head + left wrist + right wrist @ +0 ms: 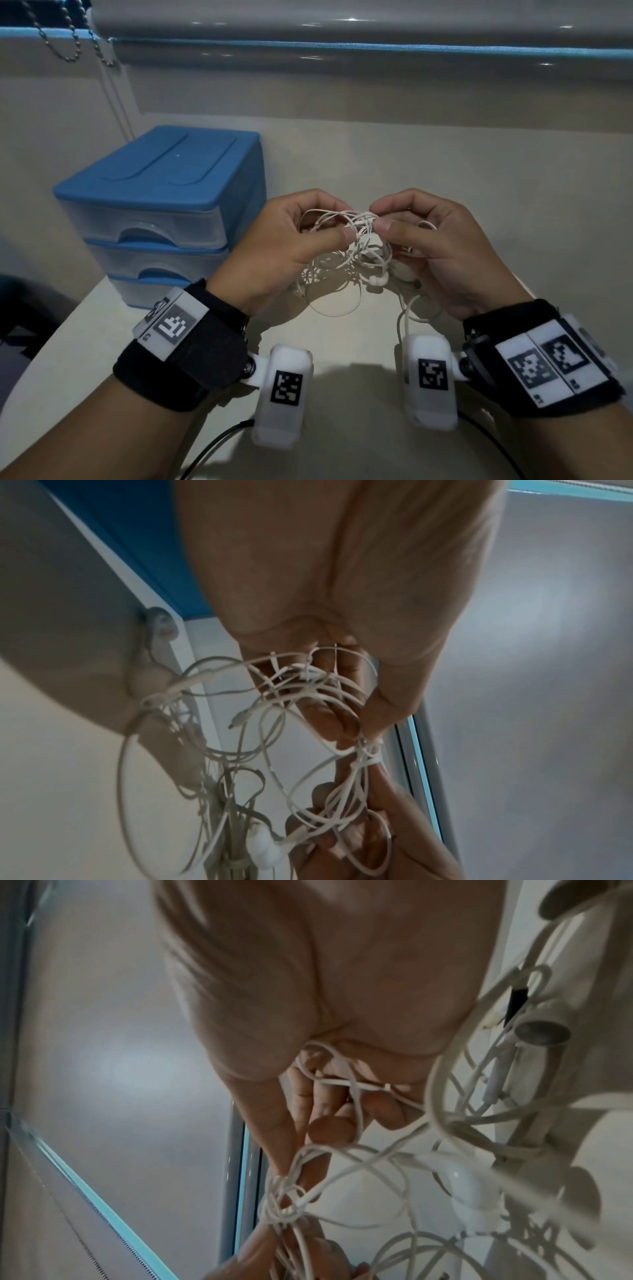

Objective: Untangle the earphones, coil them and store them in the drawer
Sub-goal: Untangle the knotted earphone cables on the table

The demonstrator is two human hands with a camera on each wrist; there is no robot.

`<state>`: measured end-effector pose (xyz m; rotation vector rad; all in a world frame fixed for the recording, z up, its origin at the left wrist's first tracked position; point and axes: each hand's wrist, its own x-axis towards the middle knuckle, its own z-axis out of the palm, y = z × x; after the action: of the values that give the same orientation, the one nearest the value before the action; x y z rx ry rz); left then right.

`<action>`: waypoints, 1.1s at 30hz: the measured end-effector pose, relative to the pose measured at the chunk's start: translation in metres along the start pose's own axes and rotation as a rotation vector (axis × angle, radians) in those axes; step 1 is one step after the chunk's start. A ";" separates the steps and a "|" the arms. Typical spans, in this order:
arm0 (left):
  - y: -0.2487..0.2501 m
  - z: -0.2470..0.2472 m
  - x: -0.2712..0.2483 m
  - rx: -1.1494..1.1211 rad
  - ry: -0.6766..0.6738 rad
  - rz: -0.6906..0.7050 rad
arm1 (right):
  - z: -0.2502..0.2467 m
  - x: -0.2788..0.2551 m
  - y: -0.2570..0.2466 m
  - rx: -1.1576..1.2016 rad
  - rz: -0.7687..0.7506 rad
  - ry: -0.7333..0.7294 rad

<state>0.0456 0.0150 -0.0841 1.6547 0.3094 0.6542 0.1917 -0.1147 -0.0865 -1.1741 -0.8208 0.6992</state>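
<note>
A tangled bundle of white earphones (356, 240) hangs between both hands above the white table (342, 394). My left hand (294, 236) pinches cable loops between thumb and fingers on the left side of the knot. My right hand (421, 233) pinches the tight knot (284, 1204) from the right. Earbuds (378, 281) and loose loops (192, 764) dangle below. The blue drawer unit (161, 212) stands to the left, all three clear drawers closed.
A wall and a roller blind (342, 44) with a bead chain (65, 41) stand behind the table. Black cables (212, 448) run off the near edge. The table's left edge (68, 318) lies just below the drawer unit.
</note>
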 end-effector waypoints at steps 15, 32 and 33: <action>-0.003 -0.002 0.000 0.216 0.054 0.056 | 0.013 -0.004 0.004 -0.205 -0.054 0.035; -0.004 0.000 -0.001 0.159 -0.043 -0.116 | 0.011 -0.001 0.013 -0.205 -0.035 0.012; -0.004 0.000 0.000 0.156 -0.024 -0.113 | 0.010 0.000 0.013 -0.227 -0.052 0.006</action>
<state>0.0463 0.0154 -0.0883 1.7785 0.4423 0.5356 0.1829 -0.1067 -0.0975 -1.3522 -0.9409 0.5697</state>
